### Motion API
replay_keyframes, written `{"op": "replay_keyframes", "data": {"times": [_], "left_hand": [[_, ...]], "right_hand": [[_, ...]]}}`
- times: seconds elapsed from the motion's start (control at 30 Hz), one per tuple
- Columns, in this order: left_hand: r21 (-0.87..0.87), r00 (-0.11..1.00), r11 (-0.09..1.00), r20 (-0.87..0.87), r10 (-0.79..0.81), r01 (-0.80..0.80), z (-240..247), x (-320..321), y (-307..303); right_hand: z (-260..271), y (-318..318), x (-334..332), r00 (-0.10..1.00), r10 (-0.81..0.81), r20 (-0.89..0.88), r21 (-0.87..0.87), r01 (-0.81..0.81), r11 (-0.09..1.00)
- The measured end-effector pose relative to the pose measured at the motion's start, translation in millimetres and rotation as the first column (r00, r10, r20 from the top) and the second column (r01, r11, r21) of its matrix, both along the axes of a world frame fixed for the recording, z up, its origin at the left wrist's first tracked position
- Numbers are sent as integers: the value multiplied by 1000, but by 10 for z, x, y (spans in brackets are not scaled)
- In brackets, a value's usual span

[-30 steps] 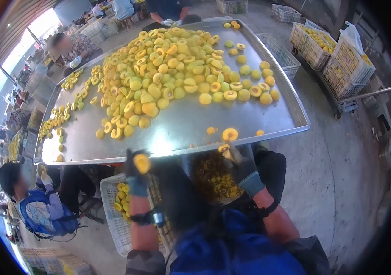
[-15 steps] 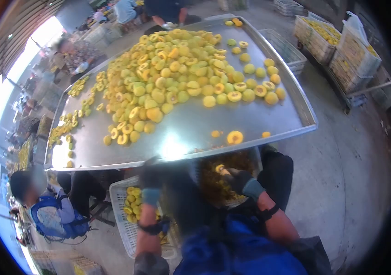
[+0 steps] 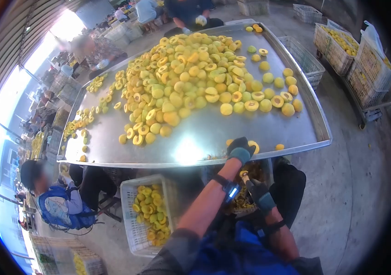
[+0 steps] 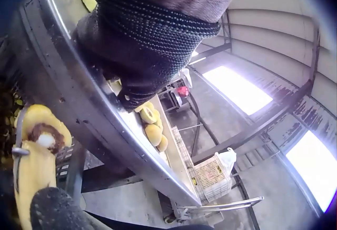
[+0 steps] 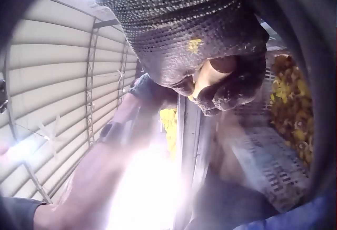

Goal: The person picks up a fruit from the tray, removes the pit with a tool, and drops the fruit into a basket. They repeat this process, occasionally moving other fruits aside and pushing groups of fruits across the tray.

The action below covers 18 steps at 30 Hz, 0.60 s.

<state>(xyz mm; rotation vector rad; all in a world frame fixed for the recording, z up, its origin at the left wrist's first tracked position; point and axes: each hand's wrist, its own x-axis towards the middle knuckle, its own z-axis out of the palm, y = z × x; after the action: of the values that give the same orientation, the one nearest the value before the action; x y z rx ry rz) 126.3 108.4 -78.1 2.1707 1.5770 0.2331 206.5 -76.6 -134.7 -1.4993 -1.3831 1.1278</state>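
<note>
My gloved left hand [image 3: 240, 149] reaches over the near edge of the metal table [image 3: 287, 133], fingers pointing down beside a halved yellow fruit [image 3: 254, 146]; whether they grip it is hidden. From the left wrist, the glove [image 4: 142, 45] covers most of its fingertips. Below the edge, my gloved right hand [image 3: 259, 191] grips a tool with a pale handle [image 4: 36, 172]. A fruit piece [image 4: 46, 127] with a brown hollow sits at the tool's metal end. The right wrist view shows the glove [image 5: 195, 45] curled round the handle [image 5: 210, 74].
Halved fruits [image 3: 177, 82] are heaped on the table. A white crate [image 3: 129, 220] with fruit halves stands below at left; another container with scraps [image 3: 243, 201] is beneath my hands. People sit round the table's left and far sides. Loaded crates [image 3: 337, 59] stand at right.
My left hand has moved from the left, above the crate, up and right to the table edge; the fruit it held earlier is no longer seen there. My right hand has dropped below the edge.
</note>
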Motion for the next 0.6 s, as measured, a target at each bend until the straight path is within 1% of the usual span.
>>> {"op": "replay_keyframes", "data": {"times": [0.07,0.1,0.13,0.17,0.2,0.23,0.27,0.3,0.33,0.37,0.4,0.43,0.47,0.5,0.53,0.57,0.6], "left_hand": [[-18,999,999,43,-33,34,-132,7,70],[-31,996,998,67,-54,56,-190,8,84],[-28,996,997,56,-70,72,-182,12,87],[-26,995,996,46,-88,90,-164,-6,95],[-24,994,994,36,-106,107,-154,-31,92],[33,986,989,79,-144,142,-201,-57,119],[93,976,981,124,-180,169,-244,-85,148],[222,950,950,171,-260,220,-271,-128,157],[189,939,960,235,-250,208,-236,-109,127],[153,928,969,293,-232,194,-204,-114,79],[117,914,977,348,-209,179,-198,-130,46],[211,898,957,352,-263,198,-227,-152,29],[241,891,963,401,-213,122,-232,-193,30],[264,877,964,451,-164,45,-254,-246,48],[283,858,959,500,-116,-35,-132,-294,44],[-77,668,992,734,121,-95,-24,-383,-4],[-428,423,902,810,407,-48,290,-481,-118]], "right_hand": [[-16,13,-19,1000,-4,-11,62,4,998],[21,-4,-29,998,-29,-56,-22,27,999],[125,-9,-49,993,-61,-98,-106,50,993],[475,34,-78,977,-134,-168,-311,77,947],[677,41,-93,949,-222,-224,-503,82,861],[665,23,-80,948,-217,-233,-471,85,878],[535,-5,-59,970,-173,-169,-338,108,935],[346,-17,-32,987,-134,-93,-196,114,974],[397,-2,-21,995,-99,-9,-48,99,994],[461,-7,-2,960,-230,-161,-338,166,927],[425,-19,32,986,-163,17,-118,164,979],[361,-15,68,970,-127,207,101,108,989],[316,-29,107,910,-128,394,297,6,955],[451,-53,91,936,-155,316,200,93,975],[569,-67,121,922,-204,328,280,112,954],[677,-73,147,908,-250,335,356,123,926],[766,-67,169,895,-291,337,432,128,893]]}}
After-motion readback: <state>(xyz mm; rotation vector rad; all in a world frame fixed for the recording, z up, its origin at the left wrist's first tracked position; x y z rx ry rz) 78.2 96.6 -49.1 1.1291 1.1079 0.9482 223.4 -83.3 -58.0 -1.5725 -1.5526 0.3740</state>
